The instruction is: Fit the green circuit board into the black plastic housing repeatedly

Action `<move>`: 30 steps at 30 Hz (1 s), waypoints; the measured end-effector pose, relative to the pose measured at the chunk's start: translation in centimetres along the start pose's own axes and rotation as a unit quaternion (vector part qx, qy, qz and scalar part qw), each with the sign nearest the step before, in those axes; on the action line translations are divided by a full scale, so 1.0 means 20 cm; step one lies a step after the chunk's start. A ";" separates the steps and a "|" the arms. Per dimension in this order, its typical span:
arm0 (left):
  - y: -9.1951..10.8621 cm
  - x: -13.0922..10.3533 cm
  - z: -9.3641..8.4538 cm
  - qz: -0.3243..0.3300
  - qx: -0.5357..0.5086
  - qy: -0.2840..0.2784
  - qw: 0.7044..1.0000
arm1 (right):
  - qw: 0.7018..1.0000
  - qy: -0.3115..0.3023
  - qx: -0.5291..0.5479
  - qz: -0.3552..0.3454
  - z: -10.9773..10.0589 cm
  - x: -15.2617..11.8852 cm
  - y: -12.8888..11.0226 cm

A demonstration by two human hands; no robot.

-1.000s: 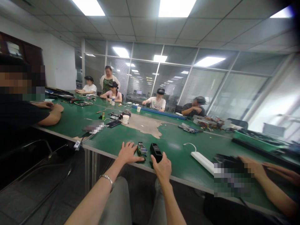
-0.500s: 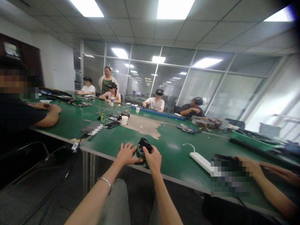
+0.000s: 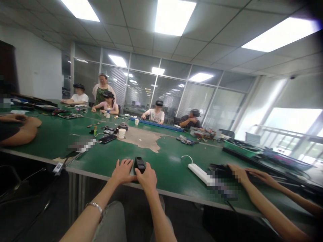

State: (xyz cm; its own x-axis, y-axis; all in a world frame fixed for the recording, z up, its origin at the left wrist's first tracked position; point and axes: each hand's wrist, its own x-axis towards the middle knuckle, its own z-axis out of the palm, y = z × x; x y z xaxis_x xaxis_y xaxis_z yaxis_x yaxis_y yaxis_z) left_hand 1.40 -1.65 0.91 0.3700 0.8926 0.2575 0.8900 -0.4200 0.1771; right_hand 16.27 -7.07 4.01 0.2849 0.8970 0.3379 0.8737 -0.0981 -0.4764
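Note:
A small black box-shaped device (image 3: 139, 164) is on the green table (image 3: 169, 174) near its front edge, its recessed black top facing up. My right hand (image 3: 147, 176) holds it from the right and the near side, the thumb at its near end. To the left of the device rests my left hand (image 3: 123, 172), fingers spread and flat on the tabletop, with its thumb stretched toward the right thumb. Whether that thumb touches the device cannot be made out. The device's underside and right side are hidden.
A white power strip (image 3: 198, 172) lies to the right, near a co-worker's hands (image 3: 238, 174). Farther off are a paper cup (image 3: 122, 133), a black phone (image 3: 107, 138) and a green basket (image 3: 239, 150). Another person's arm (image 3: 25, 129) rests at left.
My view has turned right, so everything sits farther left. The black part, tilted before above a green circuit board, now lies flatter, and the board is out of sight.

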 end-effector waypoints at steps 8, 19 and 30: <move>0.01 -0.01 -0.01 0.001 0.004 0.014 1.000 | 0.998 0.052 0.016 -0.022 0.07 -0.06 0.04; -0.01 -0.01 0.01 0.009 -0.010 0.018 1.000 | 0.985 0.106 0.135 -0.033 0.10 -0.01 0.01; 0.00 -0.01 -0.02 0.009 -0.039 0.021 0.999 | 0.987 0.118 0.103 0.047 0.02 0.02 0.27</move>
State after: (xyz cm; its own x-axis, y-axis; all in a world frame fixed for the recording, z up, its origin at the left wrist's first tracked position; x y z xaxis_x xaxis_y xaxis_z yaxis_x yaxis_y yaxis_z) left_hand 1.27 -2.02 1.21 0.3724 0.8782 0.3001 0.8593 -0.4484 0.2460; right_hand 20.93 -7.08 1.19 0.4650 0.7609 0.4526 0.7480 -0.0643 -0.6606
